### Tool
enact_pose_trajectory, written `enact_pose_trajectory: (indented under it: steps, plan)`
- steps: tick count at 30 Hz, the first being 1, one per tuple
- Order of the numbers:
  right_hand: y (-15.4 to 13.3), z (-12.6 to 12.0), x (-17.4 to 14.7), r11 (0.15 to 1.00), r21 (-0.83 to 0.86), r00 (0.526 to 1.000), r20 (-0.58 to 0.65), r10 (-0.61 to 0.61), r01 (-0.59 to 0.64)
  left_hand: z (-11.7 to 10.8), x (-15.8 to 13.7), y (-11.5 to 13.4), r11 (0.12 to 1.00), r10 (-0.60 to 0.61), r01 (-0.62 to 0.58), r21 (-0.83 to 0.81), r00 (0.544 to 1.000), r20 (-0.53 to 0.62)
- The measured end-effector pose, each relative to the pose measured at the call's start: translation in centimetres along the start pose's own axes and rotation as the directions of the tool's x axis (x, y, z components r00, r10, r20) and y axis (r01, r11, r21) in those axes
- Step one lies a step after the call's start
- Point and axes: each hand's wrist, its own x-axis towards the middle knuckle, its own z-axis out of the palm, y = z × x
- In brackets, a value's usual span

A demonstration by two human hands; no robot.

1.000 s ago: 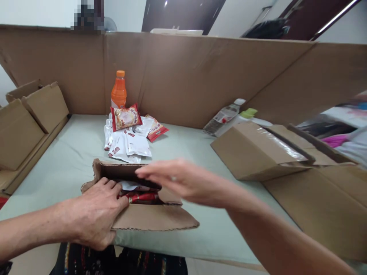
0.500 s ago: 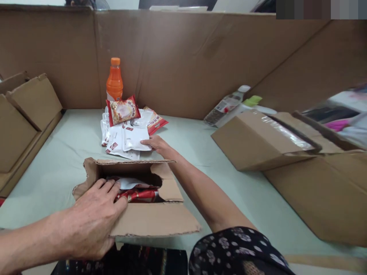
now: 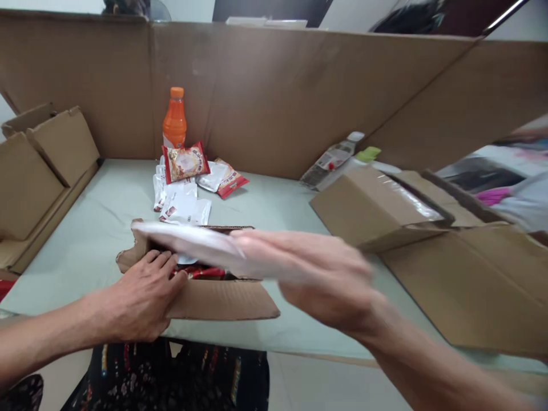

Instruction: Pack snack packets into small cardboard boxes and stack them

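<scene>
A white packet, smeared by motion, is pinched in my right hand above an open cardboard box. My left hand grips the box's near left side, its fingertips curled over into the opening. Inside lie a shiny red package and a pale packet, both partly hidden by the hands and the held packet. Beyond the box rests a pile of white packets, topped by a red and cream snack packet. Another red packet lies at the pile's right.
An orange drink bottle stands behind the pile against a tall cardboard wall. To the right are a leaning clear bottle and cardboard boxes. More folded cardboard stands at the left.
My right hand has lifted a white packet off the pile and brought it back over the box. My left hand stays on the box.
</scene>
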Motion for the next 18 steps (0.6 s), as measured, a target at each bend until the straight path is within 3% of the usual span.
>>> enact_pose_trajectory:
  steps: [2, 3, 5, 6, 8, 10, 15, 16, 18]
  plan:
    - [-0.2, 1.5, 0.6, 0.974, -0.177, 0.962, 0.257, -0.096, 0.144, 0.1, 0.0, 0.1, 1.000, 0.014, -0.014, -0.003, 0.999, -0.038]
    - [0.0, 2.2, 1.2, 0.923, -0.321, 0.921, 0.382, -0.078, 0.212, 0.0, 0.0, 0.2, 1.000, 0.013, -0.013, 0.013, 0.999, -0.033]
    - [0.3, 3.5, 2.7, 0.784, -0.543, 0.806, 0.584, 0.095, 0.301, -0.2, 0.1, 0.4, 0.998, 0.002, -0.001, 0.061, 1.000, -0.007]
    - [0.5, 4.0, 3.5, 0.740, -0.588, 0.740, 0.646, 0.187, 0.326, -0.3, 0.1, 0.4, 0.996, -0.002, 0.002, 0.084, 1.000, 0.005]
    - [0.9, 5.1, 5.1, 0.731, -0.583, 0.635, 0.724, 0.270, 0.354, -0.5, 0.1, 0.5, 0.993, -0.008, 0.006, 0.120, 1.000, 0.017]
    - [1.4, 6.1, 6.4, 0.773, -0.532, 0.588, 0.765, 0.263, 0.346, -0.5, 0.2, 0.5, 0.991, -0.004, 0.002, 0.137, 1.000, 0.012]
    - [2.8, 7.3, 7.4, 0.843, -0.446, 0.518, 0.818, 0.249, 0.300, 0.2, -0.2, 0.2, 0.992, 0.021, -0.018, 0.123, 0.999, -0.025]
    - [3.0, 7.0, 7.0, 0.855, -0.426, 0.544, 0.811, 0.216, 0.295, 0.4, -0.6, 0.1, 0.991, 0.044, -0.035, 0.126, 0.997, -0.068]
    - [2.9, 5.6, 5.7, 0.891, -0.358, 0.681, 0.728, 0.079, 0.279, 0.8, -1.9, 0.0, 0.983, 0.138, -0.107, 0.148, 0.968, -0.211]
